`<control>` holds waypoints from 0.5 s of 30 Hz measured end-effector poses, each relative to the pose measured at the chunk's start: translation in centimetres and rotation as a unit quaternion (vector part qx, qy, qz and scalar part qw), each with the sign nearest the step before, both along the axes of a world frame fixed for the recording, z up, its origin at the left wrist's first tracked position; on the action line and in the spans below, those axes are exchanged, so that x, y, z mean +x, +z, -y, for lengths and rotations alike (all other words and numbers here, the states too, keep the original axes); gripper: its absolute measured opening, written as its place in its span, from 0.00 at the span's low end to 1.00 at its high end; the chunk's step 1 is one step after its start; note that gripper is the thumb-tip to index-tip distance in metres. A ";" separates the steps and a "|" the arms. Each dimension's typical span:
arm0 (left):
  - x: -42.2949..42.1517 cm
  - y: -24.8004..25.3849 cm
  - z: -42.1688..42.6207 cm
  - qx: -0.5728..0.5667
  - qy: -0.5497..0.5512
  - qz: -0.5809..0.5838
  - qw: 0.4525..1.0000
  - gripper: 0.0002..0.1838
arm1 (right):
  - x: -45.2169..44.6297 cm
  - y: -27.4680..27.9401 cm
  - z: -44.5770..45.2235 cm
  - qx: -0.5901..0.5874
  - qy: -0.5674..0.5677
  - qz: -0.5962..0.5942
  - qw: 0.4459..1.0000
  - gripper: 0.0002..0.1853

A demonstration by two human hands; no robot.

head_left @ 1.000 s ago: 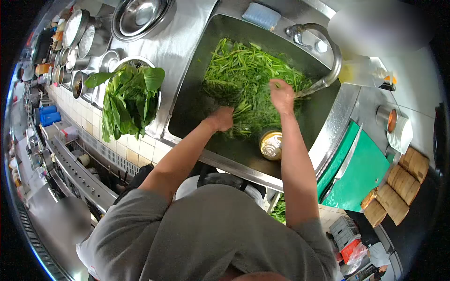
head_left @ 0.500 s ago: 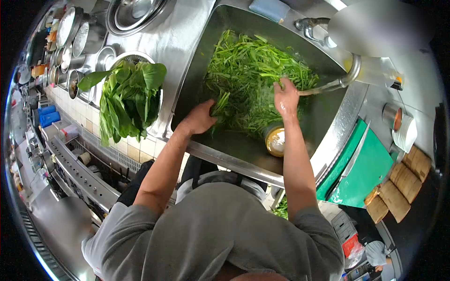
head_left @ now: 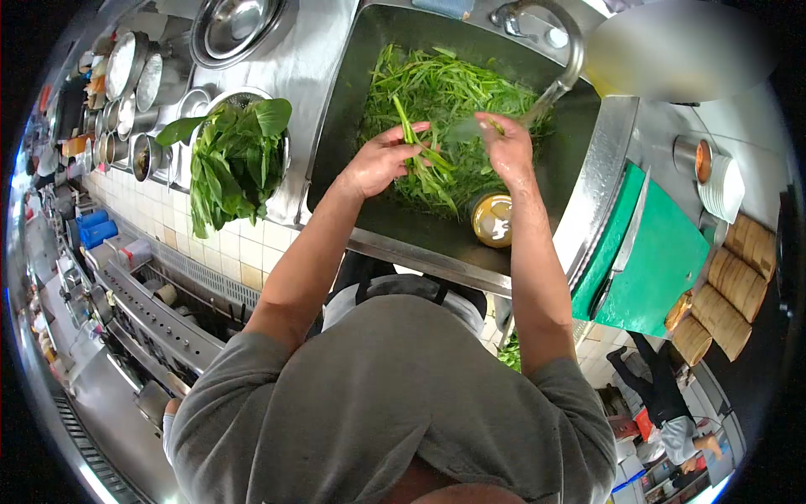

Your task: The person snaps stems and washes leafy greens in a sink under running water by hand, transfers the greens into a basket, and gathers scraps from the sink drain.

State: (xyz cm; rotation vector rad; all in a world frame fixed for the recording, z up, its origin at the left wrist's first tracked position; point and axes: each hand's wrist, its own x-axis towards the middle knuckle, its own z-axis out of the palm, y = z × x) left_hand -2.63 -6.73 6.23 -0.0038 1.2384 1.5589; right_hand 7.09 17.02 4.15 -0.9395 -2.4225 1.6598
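Observation:
Cut leafy greens point(head_left: 453, 80) float in water across the deep metal sink point(head_left: 336, 126). Above them, my left hand point(head_left: 378, 165) grips a small bunch of green stalks point(head_left: 432, 172), its tips pointing away and to the right. My right hand point(head_left: 510, 155) is over the greens near the faucet spout, fingers curled together with a bit of green stalk point(head_left: 497, 126) showing between them. Blur around those fingertips hides how much they hold. Just left of my right forearm, a round yellowish container point(head_left: 491, 220) sits in the sink's near part.
A colander of large leafy greens point(head_left: 239, 160) stands left of the sink, with metal bowls point(head_left: 235, 29) behind it. On the right lie a green cutting board point(head_left: 651, 269) and a knife point(head_left: 628, 231). A curved faucet point(head_left: 573, 55) reaches over the sink. Another person point(head_left: 676, 437) is at lower right.
My left hand has come up from the sink's left side and moved right, lifting green stalks. My right hand has risen slightly away from me. The whole view has shifted a little.

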 end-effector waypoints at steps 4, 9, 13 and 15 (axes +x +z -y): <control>0.3 2.1 -1.5 0.005 0.005 -0.007 1.000 0.21 | -1.6 3.2 2.4 -0.066 0.028 -0.105 0.992 0.14; 0.8 1.7 -3.9 -0.045 -0.065 -0.127 0.989 0.13 | -2.4 6.2 3.3 -0.075 0.080 -0.076 0.991 0.16; 0.8 3.3 -5.8 -0.071 -0.016 -0.078 0.994 0.15 | -1.2 5.2 1.4 -0.104 0.027 -0.056 0.993 0.15; 0.2 4.0 -7.0 -0.109 0.084 -0.091 0.986 0.16 | -1.1 5.0 -0.5 -0.108 -0.067 -0.034 0.991 0.13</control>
